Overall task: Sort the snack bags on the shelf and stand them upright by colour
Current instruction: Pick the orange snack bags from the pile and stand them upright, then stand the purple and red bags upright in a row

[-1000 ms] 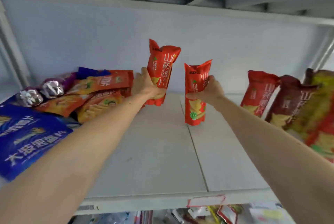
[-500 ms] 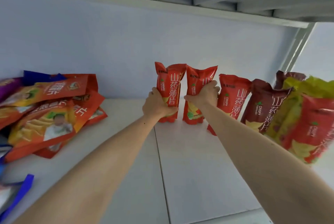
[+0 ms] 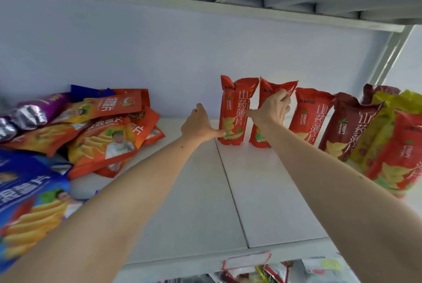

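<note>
Two red snack bags stand upright side by side at the back of the white shelf (image 3: 201,202). My left hand (image 3: 198,125) is open just left of the first red bag (image 3: 235,104), with only the thumb tip touching its lower edge. My right hand (image 3: 270,110) grips the upper part of the second red bag (image 3: 259,140). To their right stands a row of upright bags: another red bag (image 3: 308,111), a dark red bag (image 3: 349,123), a yellow bag (image 3: 388,104) and a red bag nearest me (image 3: 402,159).
A loose pile lies flat at the left: orange bags (image 3: 107,134), a purple bag (image 3: 48,102) and blue bags (image 3: 27,191). The shelf above hangs low overhead. A grey upright post (image 3: 392,54) stands at the back right. A label holder (image 3: 246,260) sits on the front edge.
Both hands carried the two red bags from mid-air to the back of the shelf and stood them beside the row. My left hand has let go of its bag.
</note>
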